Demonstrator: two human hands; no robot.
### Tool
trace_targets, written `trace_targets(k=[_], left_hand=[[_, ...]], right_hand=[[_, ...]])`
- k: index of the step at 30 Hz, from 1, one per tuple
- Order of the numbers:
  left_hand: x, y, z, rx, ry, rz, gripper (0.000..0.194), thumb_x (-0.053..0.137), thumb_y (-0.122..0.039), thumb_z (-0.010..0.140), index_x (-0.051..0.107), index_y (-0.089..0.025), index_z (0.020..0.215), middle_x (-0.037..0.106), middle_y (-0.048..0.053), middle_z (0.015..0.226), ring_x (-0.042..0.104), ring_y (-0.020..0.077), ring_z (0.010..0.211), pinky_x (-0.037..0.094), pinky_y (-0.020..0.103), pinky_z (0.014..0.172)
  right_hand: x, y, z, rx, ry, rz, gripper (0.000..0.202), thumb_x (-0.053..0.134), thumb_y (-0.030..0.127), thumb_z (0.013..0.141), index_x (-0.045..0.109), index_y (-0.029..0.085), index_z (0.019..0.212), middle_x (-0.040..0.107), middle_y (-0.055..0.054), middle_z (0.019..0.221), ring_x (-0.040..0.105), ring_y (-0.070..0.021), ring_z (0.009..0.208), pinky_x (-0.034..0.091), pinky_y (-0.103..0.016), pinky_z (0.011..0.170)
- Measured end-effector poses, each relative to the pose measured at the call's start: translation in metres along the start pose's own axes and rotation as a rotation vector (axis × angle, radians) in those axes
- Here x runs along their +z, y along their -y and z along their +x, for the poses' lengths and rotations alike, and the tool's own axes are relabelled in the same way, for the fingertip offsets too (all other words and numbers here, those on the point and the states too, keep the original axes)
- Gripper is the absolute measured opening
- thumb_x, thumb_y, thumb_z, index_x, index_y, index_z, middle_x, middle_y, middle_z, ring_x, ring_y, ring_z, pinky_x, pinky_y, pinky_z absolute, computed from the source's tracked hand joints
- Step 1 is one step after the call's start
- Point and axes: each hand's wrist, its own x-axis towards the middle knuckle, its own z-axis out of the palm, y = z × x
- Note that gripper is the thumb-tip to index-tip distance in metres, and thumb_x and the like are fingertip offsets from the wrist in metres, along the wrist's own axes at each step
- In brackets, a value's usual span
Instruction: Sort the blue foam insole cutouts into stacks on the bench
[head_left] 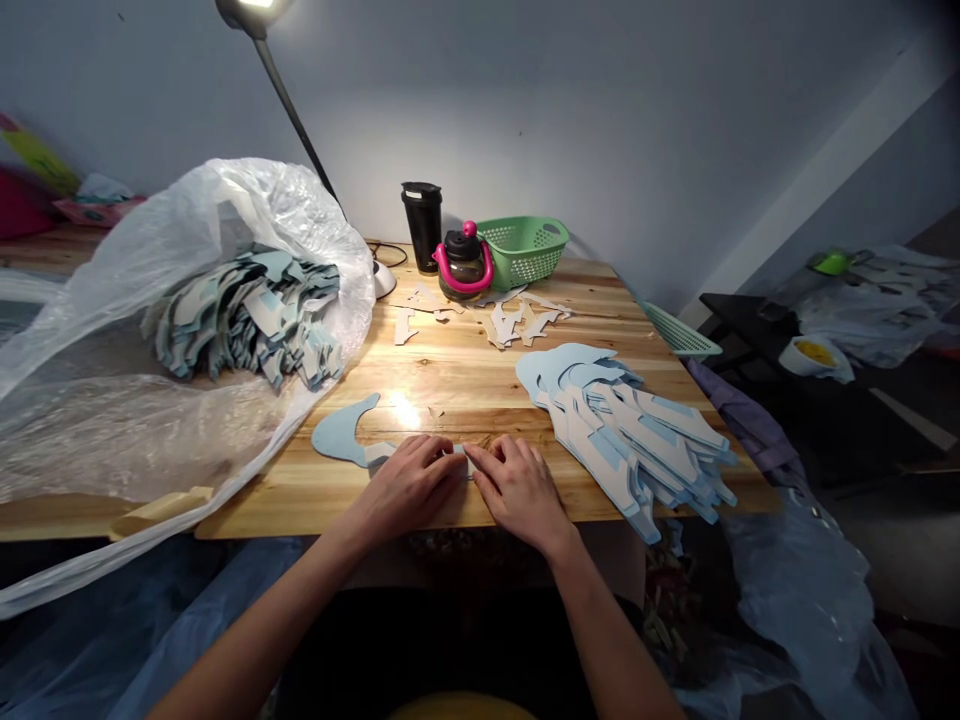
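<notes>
A flat light blue cut-out piece [339, 432] with a curved, hooked end lies at the front of the wooden table. Its white-and-blue strip runs to the right under my fingers. My left hand [412, 482] is closed over this strip, its fingers bent and hiding much of it. Just beside it, my right hand [523, 490] pinches the strip's right end with thumb and forefinger. The fingertips of both hands nearly meet. To the right lies a fanned stack of similar blue and white pieces [619, 420].
At left a clear plastic bag [292, 190] holds many more pieces [247, 310]. White paper scraps [510, 322] lie behind my hands. Farther back stand a black tumbler [424, 228], a pink-handled jug [463, 265], a green basket [525, 250] and a desk lamp [292, 110].
</notes>
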Motion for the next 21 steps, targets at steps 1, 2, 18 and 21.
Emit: trace_targets(k=[1,2,18,21], left_hand=[[-0.001,0.001,-0.002,-0.02,-0.014,0.019,0.027,0.057,-0.022,0.098,0.062,-0.018,0.124,0.066,0.013,0.113,0.063,0.0256,0.102,0.054,0.042,0.091],[-0.002,0.002,-0.005,-0.05,-0.038,0.039,0.036,0.061,-0.025,0.096,0.058,-0.018,0.131,0.065,0.014,0.119,0.062,0.0282,0.109,0.052,0.047,0.098],[-0.002,0.003,-0.036,-0.704,-0.345,-0.297,0.09,0.069,-0.035,0.088,0.014,-0.019,0.157,0.068,0.007,0.096,0.071,0.0226,0.084,0.059,0.038,0.076],[0.002,0.002,-0.023,-0.693,-0.368,-0.527,0.09,0.069,-0.029,0.087,0.012,-0.019,0.157,0.068,-0.001,0.081,0.071,0.0187,0.074,0.058,0.032,0.072]], right_hand=[[0.0,0.0,0.0,0.002,0.002,-0.006,0.039,0.049,0.033,0.104,0.058,0.033,0.142,0.062,-0.01,0.105,0.055,-0.0269,0.098,0.046,-0.044,0.089],[0.0,0.0,0.001,0.004,0.0,0.001,0.039,0.05,0.033,0.103,0.058,0.032,0.141,0.062,-0.01,0.106,0.055,-0.0273,0.099,0.046,-0.044,0.089],[0.024,0.027,0.041,-0.079,-0.126,0.37,0.038,0.046,0.006,0.09,0.062,0.018,0.122,0.065,-0.01,0.108,0.063,-0.0218,0.098,0.052,-0.034,0.09],[0.03,0.029,0.042,-0.079,-0.076,0.313,0.03,0.047,0.01,0.094,0.063,0.019,0.119,0.066,-0.009,0.106,0.063,-0.0228,0.101,0.051,-0.034,0.092]])
